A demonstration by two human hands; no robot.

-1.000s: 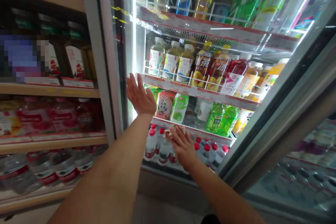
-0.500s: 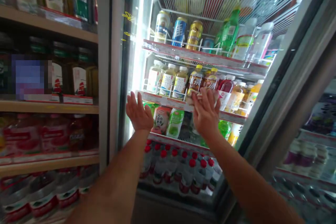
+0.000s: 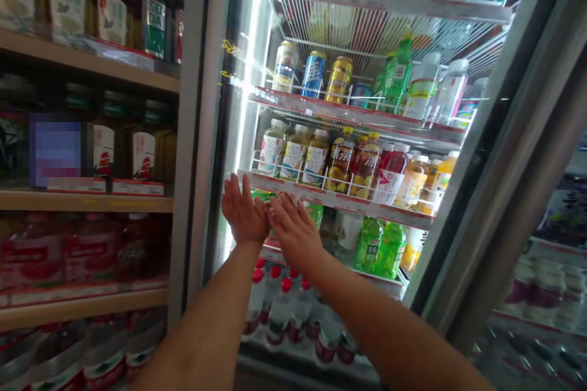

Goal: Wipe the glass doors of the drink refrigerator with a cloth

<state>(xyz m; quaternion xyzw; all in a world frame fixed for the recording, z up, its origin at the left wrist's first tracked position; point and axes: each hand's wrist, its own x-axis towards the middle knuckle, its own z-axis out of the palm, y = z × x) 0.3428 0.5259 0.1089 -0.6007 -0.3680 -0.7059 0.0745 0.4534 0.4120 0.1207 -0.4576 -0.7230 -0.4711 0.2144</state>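
Hovering fingers (image 3: 287, 212) just below cooler shelf (image 3: 339, 200)

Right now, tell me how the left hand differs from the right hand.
The left hand points nearly straight up with its fingers spread, while the right hand slants up and to the left with its fingers closer together. The left hand also sits slightly higher than the right hand. Both are bare and open, with their backs toward the camera.

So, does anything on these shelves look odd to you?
Yes: a pixelated blue-purple patch, beside the white-labelled bottles, blurs out whatever stands there, unlike the sharp goods around it.
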